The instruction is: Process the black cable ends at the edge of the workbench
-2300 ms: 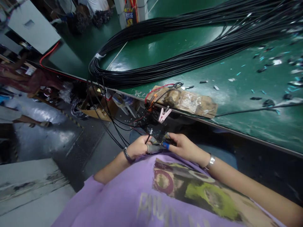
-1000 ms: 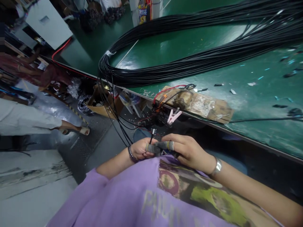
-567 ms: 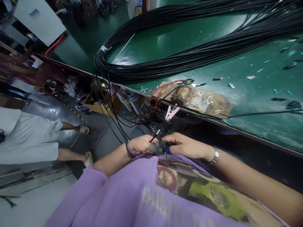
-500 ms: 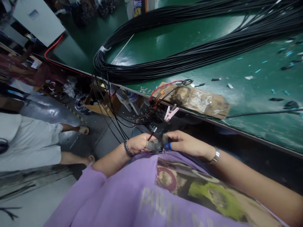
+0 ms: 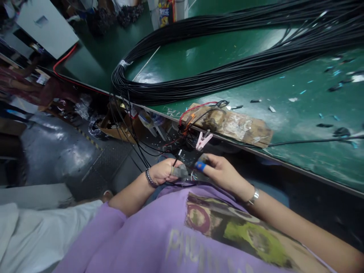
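My left hand (image 5: pixel 164 172) is closed in a pinch around a thin black cable end (image 5: pixel 176 159) that sticks up with a pale tip; grey finger covers wrap its thumb and forefinger. My right hand (image 5: pixel 220 172) sits just to the right, fingers curled, with a blue-banded cover on one fingertip touching thin wires beside the cable end. Both hands hover in front of my purple shirt, below the bench edge. A pink clip (image 5: pixel 202 141) hangs from the bench edge right above them.
A large bundle of black cables (image 5: pixel 199 81) loops across the green bench (image 5: pixel 284 110). A taped cardboard pad (image 5: pixel 236 125) with red and black leads lies at the bench edge. Several cable scraps litter the bench on the right. A person in white (image 5: pixel 34 231) is at lower left.
My right hand has drawn slightly apart from the left, opening a small gap. The person in white walked from the left toward the lower left corner. The view shifted a little.
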Motion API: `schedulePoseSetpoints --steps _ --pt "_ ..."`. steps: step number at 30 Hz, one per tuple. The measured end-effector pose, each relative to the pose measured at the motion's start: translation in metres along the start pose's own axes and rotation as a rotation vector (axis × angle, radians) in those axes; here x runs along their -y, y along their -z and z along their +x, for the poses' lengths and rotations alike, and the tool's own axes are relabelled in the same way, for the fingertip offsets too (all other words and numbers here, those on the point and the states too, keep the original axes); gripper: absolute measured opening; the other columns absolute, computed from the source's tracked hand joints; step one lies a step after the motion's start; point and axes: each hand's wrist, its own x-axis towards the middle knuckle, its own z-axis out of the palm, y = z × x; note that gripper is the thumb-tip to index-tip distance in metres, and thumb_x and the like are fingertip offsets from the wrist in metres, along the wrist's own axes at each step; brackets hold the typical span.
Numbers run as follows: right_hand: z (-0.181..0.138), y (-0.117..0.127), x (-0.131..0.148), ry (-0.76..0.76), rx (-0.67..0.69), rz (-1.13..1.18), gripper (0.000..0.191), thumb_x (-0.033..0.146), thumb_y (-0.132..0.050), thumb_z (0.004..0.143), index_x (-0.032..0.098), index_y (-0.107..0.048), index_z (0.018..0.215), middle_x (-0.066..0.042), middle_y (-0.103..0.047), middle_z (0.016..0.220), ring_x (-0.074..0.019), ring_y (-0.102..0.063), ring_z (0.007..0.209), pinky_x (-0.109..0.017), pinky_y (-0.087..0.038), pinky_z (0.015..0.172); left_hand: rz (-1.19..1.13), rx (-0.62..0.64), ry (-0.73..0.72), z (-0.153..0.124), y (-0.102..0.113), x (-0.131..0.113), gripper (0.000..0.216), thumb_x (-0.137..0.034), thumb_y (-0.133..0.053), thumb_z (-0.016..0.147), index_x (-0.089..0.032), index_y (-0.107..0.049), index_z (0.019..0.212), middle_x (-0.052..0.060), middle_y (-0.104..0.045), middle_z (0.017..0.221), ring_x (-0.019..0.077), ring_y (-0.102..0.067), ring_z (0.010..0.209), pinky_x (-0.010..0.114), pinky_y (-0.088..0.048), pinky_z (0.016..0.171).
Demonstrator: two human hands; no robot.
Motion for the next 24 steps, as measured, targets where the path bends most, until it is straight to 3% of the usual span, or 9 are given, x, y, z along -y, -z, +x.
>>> schedulePoseSetpoints --steps 3,6,12,18,24 --pt "0.007 0.007 -0.001 -0.023 -0.077 0.194 0.048 0.067 -0.053 0.07 0.02 -0.05 0.062 0.007 -0.035 0.045 -0.0069 -0.022 0.04 -0.024 -0.018 0.04 -0.053 -0.008 -0.06 -0.003 0.004 -0.012 0.042 -0.039 -0.08 0.041 -0.013 -0.05 0.054 -0.009 -0.034 0.031 -0.0005 -0.02 0.027 0.015 -0.01 0.03" --pt "0.018 0.012 0.003 -0.033 -0.005 0.256 0.058 0.076 -0.045 0.068 0.019 -0.055 0.067 0.008 -0.03 0.042 -0.0078 -0.022 0.039 -0.024 -0.018 0.038 -0.101 0.013 -0.104 -0.002 0.006 -0.025 0.042 -0.036 -0.081 0.04 -0.013 -0.049 0.055 -0.009 -0.035 0.032 -0.0013 -0.019 0.027 0.015 -0.009 0.03" --pt "0.031 0.008 0.007 0.065 -0.074 0.271 0.054 0.073 -0.056 0.065 0.019 -0.046 0.062 0.006 -0.04 0.048 -0.0075 -0.03 0.043 -0.023 -0.022 0.042 -0.132 0.073 -0.129 0.014 0.008 -0.039 0.037 -0.03 -0.079 0.046 -0.014 -0.046 0.056 -0.01 -0.034 0.032 -0.0011 -0.018 0.026 0.014 -0.008 0.031" --pt "0.033 -0.001 0.009 0.001 -0.05 0.538 0.049 0.065 -0.064 0.063 0.019 -0.046 0.06 0.006 -0.039 0.05 -0.0064 -0.028 0.043 -0.023 -0.021 0.042 -0.165 0.096 -0.093 0.027 0.008 -0.041 0.028 -0.022 -0.072 0.051 -0.015 -0.046 0.059 -0.01 -0.032 0.033 -0.0005 -0.016 0.027 0.014 -0.005 0.032" --pt "0.034 -0.004 0.013 -0.031 -0.138 0.624 0.048 0.057 -0.075 0.055 0.019 -0.046 0.06 0.007 -0.038 0.049 -0.0059 -0.028 0.043 -0.023 -0.02 0.043 -0.163 0.095 -0.08 0.033 0.007 -0.04 0.025 -0.019 -0.07 0.054 -0.015 -0.047 0.061 -0.011 -0.031 0.033 0.0001 -0.016 0.028 0.015 -0.004 0.033"
